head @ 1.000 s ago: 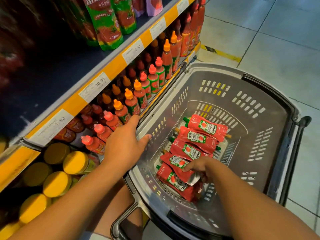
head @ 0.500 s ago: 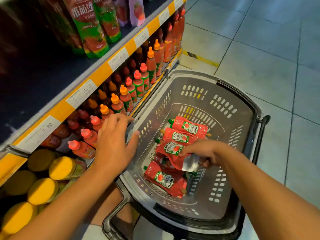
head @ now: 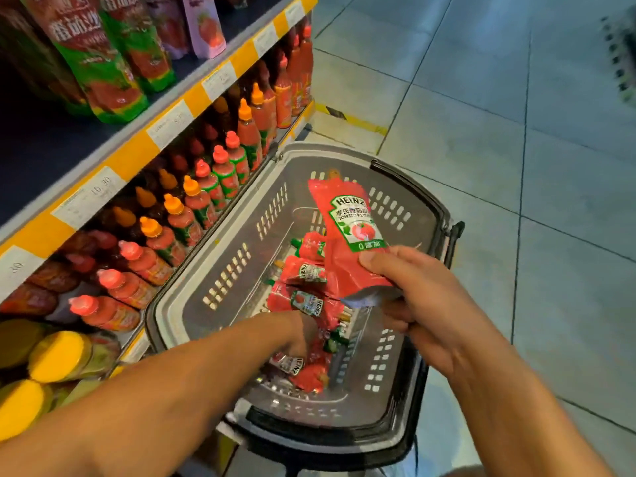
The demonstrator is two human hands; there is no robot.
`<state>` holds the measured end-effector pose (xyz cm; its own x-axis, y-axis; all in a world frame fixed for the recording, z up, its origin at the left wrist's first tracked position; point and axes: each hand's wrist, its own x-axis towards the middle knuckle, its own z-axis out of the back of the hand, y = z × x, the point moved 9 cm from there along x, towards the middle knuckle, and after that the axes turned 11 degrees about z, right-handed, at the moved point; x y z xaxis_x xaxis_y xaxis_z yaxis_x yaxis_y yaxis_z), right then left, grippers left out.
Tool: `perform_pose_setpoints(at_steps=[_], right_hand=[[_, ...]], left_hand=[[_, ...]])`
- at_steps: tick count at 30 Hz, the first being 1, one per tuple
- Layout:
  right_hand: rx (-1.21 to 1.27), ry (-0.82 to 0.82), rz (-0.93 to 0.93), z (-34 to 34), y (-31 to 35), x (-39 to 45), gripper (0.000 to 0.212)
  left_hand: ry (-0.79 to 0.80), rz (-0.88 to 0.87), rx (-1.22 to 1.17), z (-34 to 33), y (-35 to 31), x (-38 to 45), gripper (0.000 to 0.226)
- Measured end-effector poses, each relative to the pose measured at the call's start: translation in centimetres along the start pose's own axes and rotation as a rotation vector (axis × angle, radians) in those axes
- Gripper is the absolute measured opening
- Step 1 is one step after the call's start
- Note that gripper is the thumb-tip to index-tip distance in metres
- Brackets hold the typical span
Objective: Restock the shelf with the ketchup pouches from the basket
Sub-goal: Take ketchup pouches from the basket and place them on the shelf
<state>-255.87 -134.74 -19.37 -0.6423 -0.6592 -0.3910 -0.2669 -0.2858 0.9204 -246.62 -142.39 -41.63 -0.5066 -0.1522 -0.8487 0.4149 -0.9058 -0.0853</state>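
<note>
The grey plastic basket (head: 309, 150) sits on the floor against the shelf. Several red ketchup pouches (head: 304, 301) lie in a heap on its bottom. My right hand (head: 423, 297) grips one ketchup pouch (head: 351, 228) by its lower end and holds it upright above the basket, label facing me. My left hand (head: 292, 335) reaches down inside the basket onto the near pouches; its fingers are blurred and partly hidden among them, so its grip is unclear.
The upper shelf (head: 137, 156), with a yellow edge and price tags, carries tall green and red pouches (head: 99, 63) with dark bare board beside them. Below stand rows of red sauce bottles (head: 206, 187) and yellow-lidded jars (head: 58, 352). Tiled floor (head: 516, 166) lies to the right.
My right hand has lifted one pouch out of the heap and raised it above the basket. My left hand left the basket's rim and went down inside among the pouches.
</note>
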Motion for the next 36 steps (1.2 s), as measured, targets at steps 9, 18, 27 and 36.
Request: perform_pose_setpoints(at_steps=[9,18,27,36], right_hand=[[0.031,-0.083,0.188,3.9,3.3,1.7,0.015],[0.147,-0.062,0.136,2.9,2.7,1.4,0.016],[0.212,0.022,0.125,-1.3,3.1,2.5,0.023],[0.285,0.103,0.205,-3.3,4.6,3.9,0.033]], left_hand=[[0.149,0.246,-0.039,-6.1,4.9,9.8,0.038],[0.113,0.310,0.093,-4.8,4.3,7.6,0.044],[0.060,0.110,0.108,-2.7,1.8,5.7,0.042],[-0.177,0.008,-0.251,3.0,2.9,3.3,0.039]])
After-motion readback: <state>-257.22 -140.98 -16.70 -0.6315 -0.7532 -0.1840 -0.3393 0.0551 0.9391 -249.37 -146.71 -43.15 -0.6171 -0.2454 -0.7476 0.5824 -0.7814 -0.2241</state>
